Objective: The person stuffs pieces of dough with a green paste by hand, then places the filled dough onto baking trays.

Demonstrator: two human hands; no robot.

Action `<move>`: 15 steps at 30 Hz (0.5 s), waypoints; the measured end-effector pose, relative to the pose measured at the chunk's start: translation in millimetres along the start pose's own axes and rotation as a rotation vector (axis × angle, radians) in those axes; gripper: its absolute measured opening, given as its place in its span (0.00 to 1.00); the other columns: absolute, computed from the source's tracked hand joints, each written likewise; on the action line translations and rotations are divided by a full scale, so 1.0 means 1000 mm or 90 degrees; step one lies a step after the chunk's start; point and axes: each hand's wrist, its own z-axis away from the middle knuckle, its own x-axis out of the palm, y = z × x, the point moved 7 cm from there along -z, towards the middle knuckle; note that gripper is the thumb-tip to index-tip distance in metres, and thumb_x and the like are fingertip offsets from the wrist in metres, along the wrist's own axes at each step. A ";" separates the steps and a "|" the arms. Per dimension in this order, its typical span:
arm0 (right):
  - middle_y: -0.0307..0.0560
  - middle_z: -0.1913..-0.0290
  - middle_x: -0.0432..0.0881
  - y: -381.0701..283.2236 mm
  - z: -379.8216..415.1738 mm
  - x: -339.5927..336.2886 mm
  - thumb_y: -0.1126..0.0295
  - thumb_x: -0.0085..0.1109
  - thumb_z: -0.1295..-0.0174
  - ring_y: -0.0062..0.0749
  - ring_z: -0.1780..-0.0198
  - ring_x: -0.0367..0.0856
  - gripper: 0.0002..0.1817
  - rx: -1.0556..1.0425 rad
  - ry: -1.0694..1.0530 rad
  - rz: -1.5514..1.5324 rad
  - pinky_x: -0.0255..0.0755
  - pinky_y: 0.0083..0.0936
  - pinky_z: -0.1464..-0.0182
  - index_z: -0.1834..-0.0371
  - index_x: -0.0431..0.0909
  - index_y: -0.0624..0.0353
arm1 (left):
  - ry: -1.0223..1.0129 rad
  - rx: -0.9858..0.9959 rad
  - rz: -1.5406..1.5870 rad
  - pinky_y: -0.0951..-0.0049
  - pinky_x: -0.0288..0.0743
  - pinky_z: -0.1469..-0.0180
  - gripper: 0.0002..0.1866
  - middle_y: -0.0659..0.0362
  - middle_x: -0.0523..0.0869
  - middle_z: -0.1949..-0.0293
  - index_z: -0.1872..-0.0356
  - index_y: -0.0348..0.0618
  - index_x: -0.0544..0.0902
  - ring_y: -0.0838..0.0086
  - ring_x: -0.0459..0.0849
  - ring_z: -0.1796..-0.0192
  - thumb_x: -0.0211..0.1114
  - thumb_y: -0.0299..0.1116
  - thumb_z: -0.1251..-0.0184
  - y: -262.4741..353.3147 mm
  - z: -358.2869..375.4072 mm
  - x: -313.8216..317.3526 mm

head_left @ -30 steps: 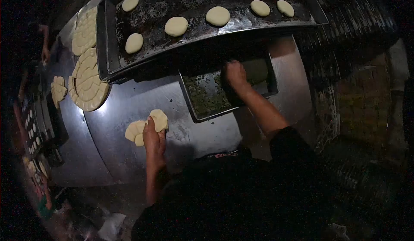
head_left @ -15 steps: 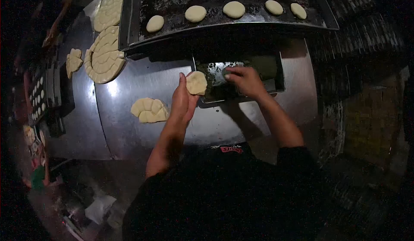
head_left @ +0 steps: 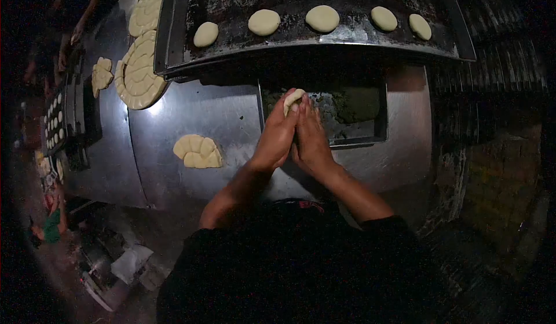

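Observation:
A small round of dough [head_left: 293, 97] is folded up between my two hands, its pale edge showing above the fingers. My left hand [head_left: 277, 138] cups it from the left. Against its other side lies my right hand [head_left: 313, 140], fingers together and pressed toward the left palm. Whatever sits inside the fold is hidden. Just behind and right of the hands is a shallow metal pan [head_left: 379, 140] with a dark, crumbly filling [head_left: 356, 103]. A cluster of joined dough pieces [head_left: 198, 151] lies on the metal table to the left.
A dark baking tray [head_left: 324, 41] holding several flat dough rounds [head_left: 322, 19] spans the back. Large sheets of divided dough [head_left: 140, 78] and a smaller dough piece [head_left: 102, 76] lie at the left. Another tray of rounds [head_left: 54, 121] and a person in green [head_left: 52, 227] are farther left.
My right hand has left the filling pan and come to my left hand. The dough, flat on the left palm before, is now folded between both hands.

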 end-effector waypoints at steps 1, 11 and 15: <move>0.70 0.29 0.48 0.001 0.000 -0.002 0.84 0.44 0.47 0.61 0.27 0.48 0.36 0.044 -0.013 -0.018 0.40 0.43 0.26 0.31 0.49 0.74 | 0.010 0.011 -0.110 0.72 0.63 0.36 0.21 0.55 0.72 0.40 0.35 0.38 0.64 0.72 0.70 0.39 0.48 0.33 0.25 0.001 -0.002 -0.001; 0.51 0.52 0.78 0.044 -0.044 -0.056 0.74 0.59 0.43 0.42 0.48 0.76 0.16 0.168 -0.104 -0.335 0.69 0.30 0.47 0.50 0.77 0.60 | -0.079 -0.011 -0.201 0.71 0.68 0.40 0.20 0.54 0.73 0.42 0.36 0.40 0.65 0.72 0.72 0.41 0.48 0.26 0.27 0.015 0.012 0.000; 0.48 0.60 0.76 -0.025 -0.035 -0.058 0.72 0.64 0.49 0.44 0.58 0.77 0.14 -0.198 -0.120 -0.035 0.71 0.33 0.60 0.58 0.76 0.61 | 0.010 -0.061 0.169 0.66 0.67 0.37 0.20 0.51 0.73 0.44 0.36 0.39 0.64 0.66 0.73 0.40 0.45 0.26 0.27 0.016 0.021 -0.021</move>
